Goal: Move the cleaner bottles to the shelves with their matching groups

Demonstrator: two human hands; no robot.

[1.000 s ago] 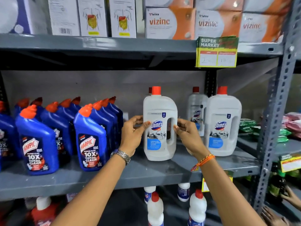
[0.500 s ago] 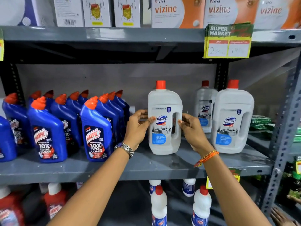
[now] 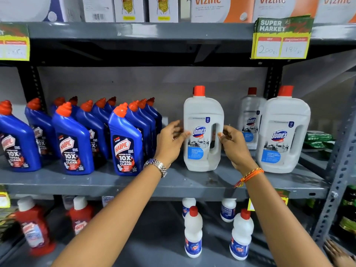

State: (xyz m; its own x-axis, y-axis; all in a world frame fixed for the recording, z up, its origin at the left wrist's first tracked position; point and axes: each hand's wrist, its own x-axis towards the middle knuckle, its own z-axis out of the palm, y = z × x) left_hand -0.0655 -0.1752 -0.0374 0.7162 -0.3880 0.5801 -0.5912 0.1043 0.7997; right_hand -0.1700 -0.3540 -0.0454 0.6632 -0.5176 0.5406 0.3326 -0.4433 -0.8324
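Observation:
A white Domex bottle point(image 3: 202, 112) with a red cap stands upright on the grey middle shelf point(image 3: 173, 182). My left hand point(image 3: 169, 143) presses its fingertips against the bottle's left side. My right hand point(image 3: 235, 145) holds the handle side with thumb and fingers. Two more Domex bottles point(image 3: 283, 135) stand to the right, one further back point(image 3: 250, 116). A group of blue Harpic bottles point(image 3: 125, 139) with orange caps fills the shelf's left half.
The shelf below holds small white bottles point(image 3: 193, 234) and red bottles point(image 3: 34, 228). Boxes sit on the top shelf above a price tag point(image 3: 281, 39). A grey upright post point(image 3: 339, 170) bounds the right side, with green packets point(image 3: 317, 139) behind it.
Both hands stay on the same Domex bottle, which keeps its place on the shelf. Only my view has shifted, bringing more of the Harpic bottles and the lower shelf into sight.

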